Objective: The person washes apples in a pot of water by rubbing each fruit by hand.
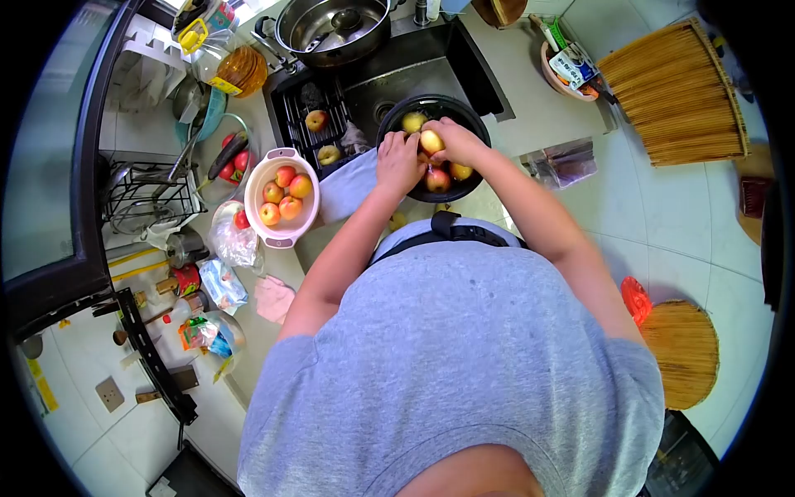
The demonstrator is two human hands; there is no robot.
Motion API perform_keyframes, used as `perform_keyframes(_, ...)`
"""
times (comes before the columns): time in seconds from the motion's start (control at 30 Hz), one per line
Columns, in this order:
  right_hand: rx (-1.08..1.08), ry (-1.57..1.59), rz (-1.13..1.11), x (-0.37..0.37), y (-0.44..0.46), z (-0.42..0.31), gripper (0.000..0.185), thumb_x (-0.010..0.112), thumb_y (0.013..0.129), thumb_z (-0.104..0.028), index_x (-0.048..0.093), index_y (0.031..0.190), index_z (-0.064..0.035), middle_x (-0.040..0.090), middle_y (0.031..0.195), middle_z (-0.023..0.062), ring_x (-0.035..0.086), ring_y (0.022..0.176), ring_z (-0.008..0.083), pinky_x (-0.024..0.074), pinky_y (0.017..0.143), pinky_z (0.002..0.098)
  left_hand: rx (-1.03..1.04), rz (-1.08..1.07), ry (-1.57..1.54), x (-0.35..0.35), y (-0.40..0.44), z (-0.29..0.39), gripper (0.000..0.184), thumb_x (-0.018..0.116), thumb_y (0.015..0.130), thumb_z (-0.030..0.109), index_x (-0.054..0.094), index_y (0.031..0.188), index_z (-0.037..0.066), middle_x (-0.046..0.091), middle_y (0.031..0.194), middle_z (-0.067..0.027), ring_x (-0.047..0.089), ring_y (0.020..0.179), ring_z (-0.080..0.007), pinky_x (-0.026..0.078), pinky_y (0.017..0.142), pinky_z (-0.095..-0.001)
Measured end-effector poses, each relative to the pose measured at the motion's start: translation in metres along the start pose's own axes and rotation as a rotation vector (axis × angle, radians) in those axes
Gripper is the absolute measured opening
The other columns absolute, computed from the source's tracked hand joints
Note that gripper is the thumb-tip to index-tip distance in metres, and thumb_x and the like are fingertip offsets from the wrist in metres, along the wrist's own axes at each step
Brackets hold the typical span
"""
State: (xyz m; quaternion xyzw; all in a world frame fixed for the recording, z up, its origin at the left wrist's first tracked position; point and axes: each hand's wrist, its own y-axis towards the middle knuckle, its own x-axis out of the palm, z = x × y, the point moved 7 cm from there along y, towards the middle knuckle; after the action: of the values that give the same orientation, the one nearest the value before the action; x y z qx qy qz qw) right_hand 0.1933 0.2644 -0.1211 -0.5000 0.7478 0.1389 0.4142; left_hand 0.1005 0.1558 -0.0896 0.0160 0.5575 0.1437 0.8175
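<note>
Over a black bowl [474,124] at the sink's near edge, my right hand [457,141] grips a yellow apple [431,142]. My left hand [400,163] is at the bowl's left side, fingers loosely spread and pointing toward that apple; whether they touch it is unclear. Inside the bowl lie a greenish-yellow apple [413,122], a red apple [437,180] and an orange-yellow apple [460,171], partly hidden by my hands. To the left, a pink-and-white basin [258,178] holds several red-yellow apples [290,207].
The dark sink [414,74] lies behind the bowl, with a steel pot [331,33] beyond it. One reddish apple [316,121] and one yellowish apple [329,155] sit by a black rack. An oil bottle [240,70] and plastic bags [234,236] crowd the left counter.
</note>
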Motion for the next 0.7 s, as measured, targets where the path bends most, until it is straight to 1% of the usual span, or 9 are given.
perform_keyframes(0.07,-0.004,0.190,0.212,-0.023,-0.015,-0.009,0.062,0.088,0.073,-0.030,0.059,0.124,-0.0078,0.070,0.112,0.0204,0.067,0.105,0.0399,0.0536,0.092,0.0416,0.059,0.111,-0.176,-0.009,-0.003,0.001,0.064,0.083,0.070,0.019,0.061,0.128,0.004,0.063,0.120,-0.0144,0.056,0.116,-0.0357,0.046,0.100,-0.0454)
perform_keyframes(0.17,0.089,0.506,0.206,-0.019,-0.021,0.000,0.060,0.085,0.079,-0.039,0.059,0.122,-0.0074,0.071,0.109,0.0161,0.070,0.097,0.0318,0.0552,0.087,0.0392,0.046,0.107,-0.399,-0.017,0.004,0.002,0.073,0.087,0.070,0.022,0.057,0.133,0.003,0.063,0.119,-0.0156,0.058,0.114,-0.0371,0.046,0.102,-0.0460)
perform_keyframes(0.2,0.112,0.624,0.136,-0.015,-0.022,-0.001,0.061,0.079,0.087,-0.044,0.057,0.131,-0.0068,0.071,0.108,0.0112,0.069,0.097,0.0205,0.0555,0.084,0.0339,0.068,0.159,-0.466,-0.025,0.007,0.007,0.069,0.087,0.072,0.023,0.058,0.132,0.003,0.062,0.110,-0.0165,0.062,0.101,-0.0359,0.051,0.092,-0.0435)
perform_keyframes(0.23,0.113,0.624,0.137,-0.014,-0.023,-0.003,0.061,0.079,0.087,-0.044,0.057,0.131,-0.0068,0.071,0.108,0.0112,0.069,0.097,0.0205,0.0555,0.084,0.0339,0.069,0.158,-0.466,-0.034,0.008,0.013,0.069,0.087,0.072,0.023,0.058,0.132,0.003,0.062,0.110,-0.0165,0.062,0.101,-0.0359,0.051,0.092,-0.0435)
perform_keyframes(0.33,0.067,0.815,0.137,-0.014,-0.026,-0.017,0.057,0.066,0.100,-0.036,0.050,0.147,-0.0083,0.069,0.109,0.0089,0.067,0.093,0.0131,0.0556,0.081,0.0272,-0.058,0.067,-0.556,-0.038,0.008,0.014,0.068,0.089,0.072,0.023,0.059,0.132,0.008,0.059,0.098,-0.0147,0.062,0.087,-0.0313,0.053,0.080,-0.0393)
perform_keyframes(0.4,0.084,1.022,0.074,-0.017,-0.034,-0.028,0.053,0.064,0.100,-0.032,0.051,0.147,-0.0084,0.068,0.113,0.0087,0.067,0.092,0.0133,0.0558,0.081,0.0269,-0.067,0.157,-0.537,-0.044,0.007,0.013,0.064,0.090,0.073,0.023,0.064,0.130,0.011,0.053,0.086,-0.0085,0.056,0.071,-0.0220,0.051,0.068,-0.0328)
perform_keyframes(0.43,0.101,1.225,0.005,-0.015,-0.037,-0.034,0.049,0.061,0.101,-0.027,0.052,0.146,-0.0085,0.067,0.116,0.0085,0.067,0.091,0.0136,0.0559,0.081,0.0267,-0.065,0.156,-0.535,-0.046,0.007,0.014,0.064,0.090,0.073,0.023,0.064,0.130,0.011,0.053,0.086,-0.0085,0.056,0.071,-0.0220,0.051,0.068,-0.0328)
perform_keyframes(0.63,0.112,1.445,0.084,-0.021,-0.042,-0.049,0.049,0.053,0.096,-0.012,0.054,0.144,-0.0050,0.064,0.121,0.0081,0.064,0.103,0.0132,0.0547,0.088,0.0270,-0.080,0.166,-0.550,-0.061,0.006,0.022,0.062,0.091,0.071,0.022,0.066,0.127,0.012,0.055,0.086,-0.0079,0.058,0.072,-0.0229,0.051,0.068,-0.0337)
perform_keyframes(0.7,0.101,1.336,0.126,-0.019,-0.038,-0.043,0.047,0.053,0.095,-0.012,0.056,0.141,-0.0039,0.064,0.121,0.0085,0.063,0.106,0.0135,0.0538,0.090,0.0268,-0.089,0.175,-0.553,-0.063,0.006,0.024,0.065,0.091,0.067,0.020,0.065,0.126,0.016,0.057,0.087,-0.0108,0.059,0.079,-0.0295,0.051,0.072,-0.0394)
